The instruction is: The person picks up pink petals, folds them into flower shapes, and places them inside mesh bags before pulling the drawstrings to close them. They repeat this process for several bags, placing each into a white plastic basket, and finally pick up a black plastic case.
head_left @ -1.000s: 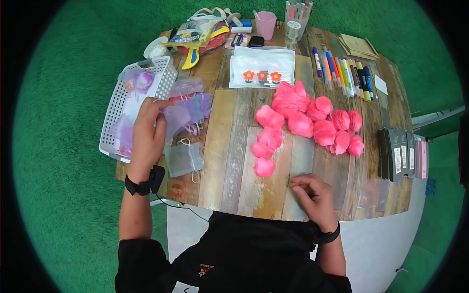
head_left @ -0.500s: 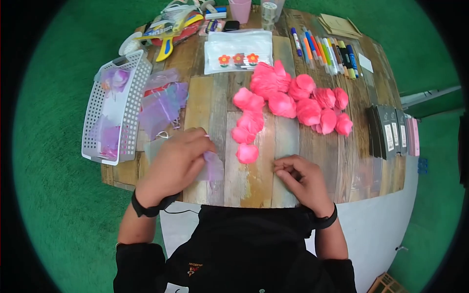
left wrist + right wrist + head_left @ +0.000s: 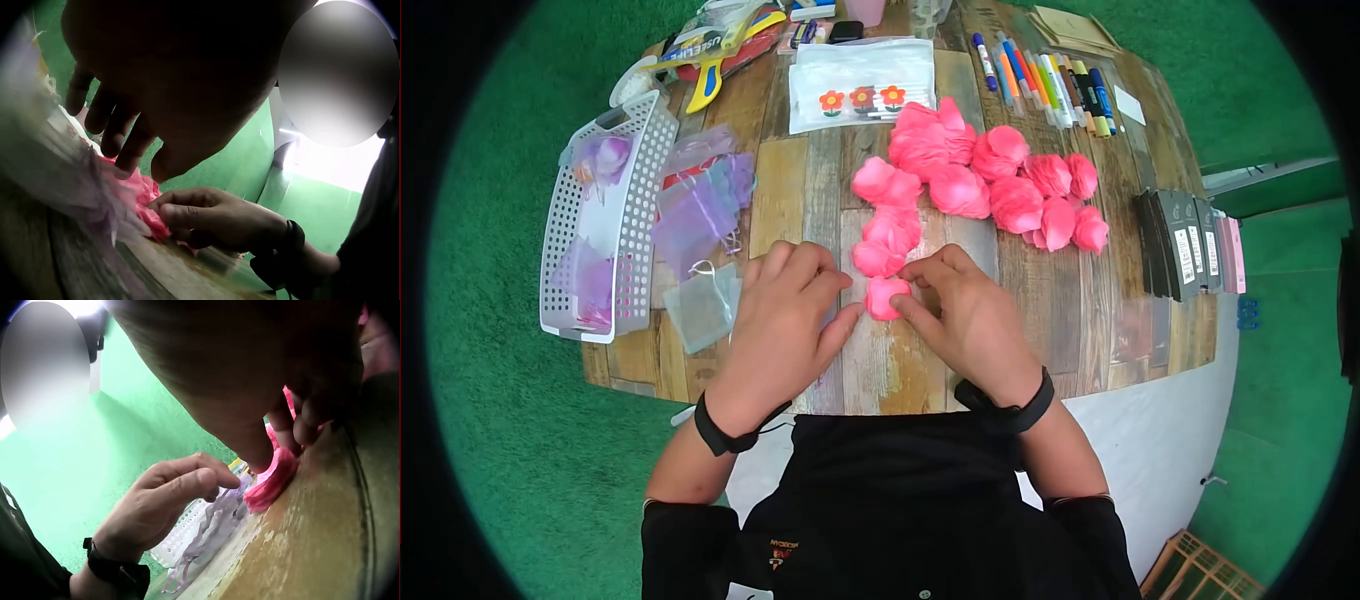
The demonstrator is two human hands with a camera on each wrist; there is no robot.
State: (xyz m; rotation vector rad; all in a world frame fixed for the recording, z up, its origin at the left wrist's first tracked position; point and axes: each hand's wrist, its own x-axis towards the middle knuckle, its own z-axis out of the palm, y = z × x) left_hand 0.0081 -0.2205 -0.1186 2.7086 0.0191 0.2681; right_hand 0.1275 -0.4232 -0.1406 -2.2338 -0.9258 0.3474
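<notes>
My right hand (image 3: 975, 325) pinches a small stack of pink petals (image 3: 886, 298) between thumb and fingers at the lower end of the petal rows. Just left of it, my left hand (image 3: 785, 325) has curled fingers around a sheer lilac pouch (image 3: 830, 318), mostly hidden beneath the hand. In the left wrist view the gauzy pouch (image 3: 103, 203) hangs below the left fingers, close to the petals (image 3: 153, 219). The right wrist view shows the pinched petals (image 3: 273, 481) near the left fingertips. A grey-green pouch (image 3: 700, 308) lies beside the left hand.
At the left stand a white basket (image 3: 659, 135) of pouches and loose purple pouches (image 3: 695, 215). Further petal stacks (image 3: 960, 190) lie centrally. Behind are a flower-print bag (image 3: 860, 80) and markers (image 3: 1055, 90); dark boxes (image 3: 1175, 245) stand at the right.
My left hand has moved from the pouch pile toward the middle with a lilac pouch. My right hand has moved left and up and taken hold of the lowest petals.
</notes>
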